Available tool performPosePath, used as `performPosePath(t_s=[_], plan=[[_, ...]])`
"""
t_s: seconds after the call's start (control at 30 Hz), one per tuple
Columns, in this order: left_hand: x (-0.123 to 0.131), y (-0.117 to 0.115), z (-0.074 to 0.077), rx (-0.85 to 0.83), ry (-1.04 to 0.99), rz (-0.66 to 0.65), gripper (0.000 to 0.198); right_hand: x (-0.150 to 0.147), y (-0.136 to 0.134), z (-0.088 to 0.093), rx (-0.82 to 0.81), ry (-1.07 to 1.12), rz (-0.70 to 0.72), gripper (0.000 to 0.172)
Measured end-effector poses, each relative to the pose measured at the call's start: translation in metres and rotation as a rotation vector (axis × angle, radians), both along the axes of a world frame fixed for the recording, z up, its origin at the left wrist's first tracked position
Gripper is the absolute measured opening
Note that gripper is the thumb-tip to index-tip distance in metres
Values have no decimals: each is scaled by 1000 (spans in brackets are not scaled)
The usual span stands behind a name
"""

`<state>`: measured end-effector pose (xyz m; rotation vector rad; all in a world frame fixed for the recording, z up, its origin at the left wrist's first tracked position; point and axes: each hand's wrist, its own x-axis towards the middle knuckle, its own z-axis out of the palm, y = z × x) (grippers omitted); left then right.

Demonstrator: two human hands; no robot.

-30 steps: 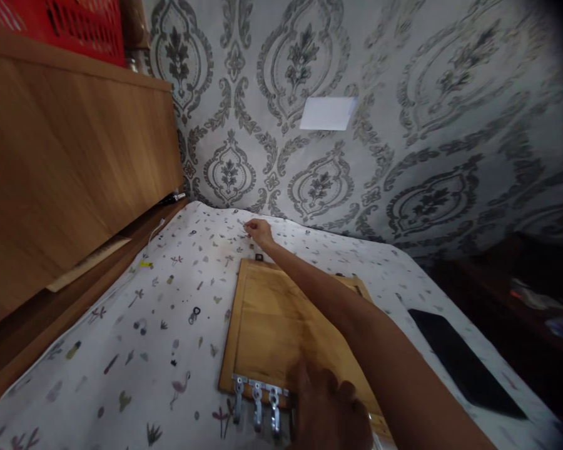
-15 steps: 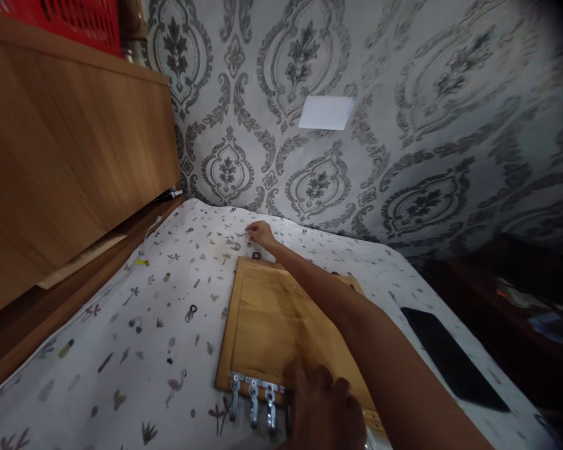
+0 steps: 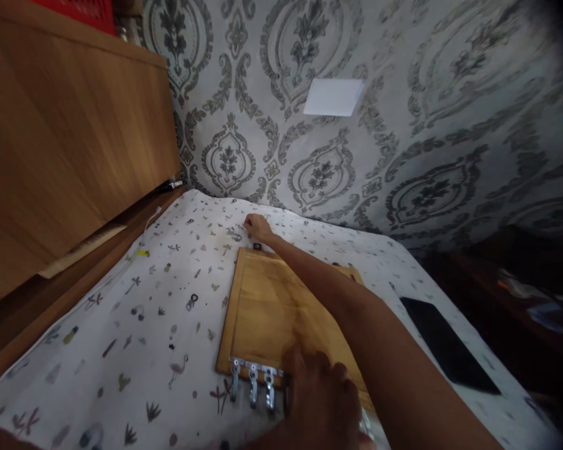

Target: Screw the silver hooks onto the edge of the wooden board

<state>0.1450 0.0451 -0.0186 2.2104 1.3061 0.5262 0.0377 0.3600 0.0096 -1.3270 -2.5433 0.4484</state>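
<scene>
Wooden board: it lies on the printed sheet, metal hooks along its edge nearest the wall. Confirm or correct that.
Wrong edge: the head view shows metal hooks along the one farthest from the wall. The wooden board does lie on the printed sheet.

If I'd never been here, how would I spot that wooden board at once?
Below the patterned wall spreads a white printed cloth. On it lies the flat, yellow-brown board, left of a black slab. Shiny metal hooks along its near edge set it apart.
</scene>
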Motion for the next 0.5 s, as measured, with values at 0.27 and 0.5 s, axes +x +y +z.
performPosePath(t_s=[0.27,0.5], plan=[[-10,-13,45,-92,120,27,43,59,-8,14,-72,40,-4,37],[-7,-6,45,-175,180,-2,53,37,-12,-1,-73,40,-5,37]])
